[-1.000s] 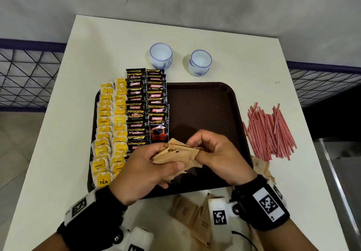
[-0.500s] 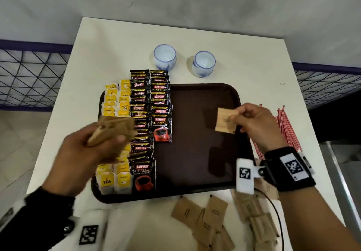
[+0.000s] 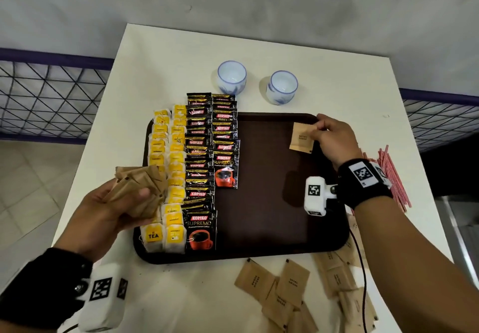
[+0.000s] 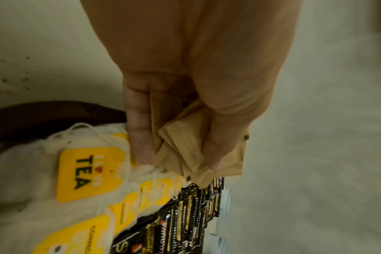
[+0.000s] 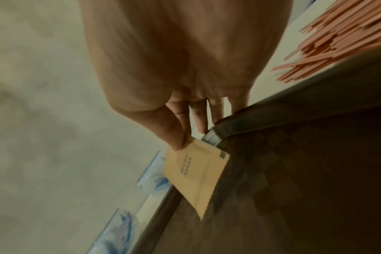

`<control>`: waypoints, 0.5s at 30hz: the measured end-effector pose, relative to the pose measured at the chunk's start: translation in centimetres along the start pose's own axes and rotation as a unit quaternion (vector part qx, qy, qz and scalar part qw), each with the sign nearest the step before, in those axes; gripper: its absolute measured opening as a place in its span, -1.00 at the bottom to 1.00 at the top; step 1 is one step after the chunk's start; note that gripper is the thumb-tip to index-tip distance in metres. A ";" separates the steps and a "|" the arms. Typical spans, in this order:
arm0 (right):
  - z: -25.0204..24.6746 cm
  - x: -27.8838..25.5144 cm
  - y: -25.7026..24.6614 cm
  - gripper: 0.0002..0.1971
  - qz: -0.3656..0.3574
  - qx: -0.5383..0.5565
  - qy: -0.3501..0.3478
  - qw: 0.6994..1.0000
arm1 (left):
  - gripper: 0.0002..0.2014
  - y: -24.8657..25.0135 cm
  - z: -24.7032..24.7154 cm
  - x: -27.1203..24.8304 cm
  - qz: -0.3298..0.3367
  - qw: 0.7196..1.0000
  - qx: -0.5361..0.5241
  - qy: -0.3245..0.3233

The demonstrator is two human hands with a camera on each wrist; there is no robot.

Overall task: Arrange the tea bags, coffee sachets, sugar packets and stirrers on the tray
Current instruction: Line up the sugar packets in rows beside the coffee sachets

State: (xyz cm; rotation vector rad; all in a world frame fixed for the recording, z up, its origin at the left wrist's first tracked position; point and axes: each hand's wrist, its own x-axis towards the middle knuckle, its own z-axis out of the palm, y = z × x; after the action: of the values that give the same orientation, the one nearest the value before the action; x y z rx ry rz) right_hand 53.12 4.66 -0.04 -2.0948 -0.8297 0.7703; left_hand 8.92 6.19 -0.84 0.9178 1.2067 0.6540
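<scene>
One flat kraft-paper sugar packet (image 3: pixel 302 138) pinched, glossy brown tray (image 3: pixel 272 251), crumpled packet bundle (image 3: pixel 141 190)

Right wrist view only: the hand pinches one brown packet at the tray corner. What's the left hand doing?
Observer: The left hand grips a bunch of sugar packets over the tea bags.
Operator: Any placed yet?
Observer: No sugar lies on the tray; tea bags and coffee sachets fill its left side.
Operator: More to fetch?
Observer: Yes, loose packets lie on the table in front of the tray.
</scene>
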 end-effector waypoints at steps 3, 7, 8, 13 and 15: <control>0.2 -0.3 0.7 -0.77 0.011 0.029 0.015 0.999 | -0.38 -0.4 -0.3 -0.1 -0.001 1.000 0.009 -0.008; 0.9 -1.1 1.7 -0.76 0.000 0.040 0.026 0.999 | -0.62 -0.5 -0.2 -0.5 -0.002 1.000 -0.001 0.005; 1.2 -1.3 1.8 -0.78 -0.006 0.035 0.026 0.999 | -0.63 -0.6 -0.3 -0.6 -0.002 1.000 0.002 0.006; 1.9 -2.5 2.6 -0.90 -0.029 0.014 0.020 0.999 | -0.66 -0.9 -1.0 -1.9 -0.004 1.000 -0.001 0.007; 2.1 -3.2 2.9 -0.84 -0.033 0.022 0.010 0.999 | -0.67 -1.0 -1.3 -2.5 -0.003 1.000 -0.001 0.006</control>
State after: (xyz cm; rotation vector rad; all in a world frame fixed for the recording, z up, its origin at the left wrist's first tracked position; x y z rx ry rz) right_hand 50.55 1.65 -2.71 -2.0227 -0.8584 0.7246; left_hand 6.97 3.89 -0.63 0.9093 1.2176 0.6573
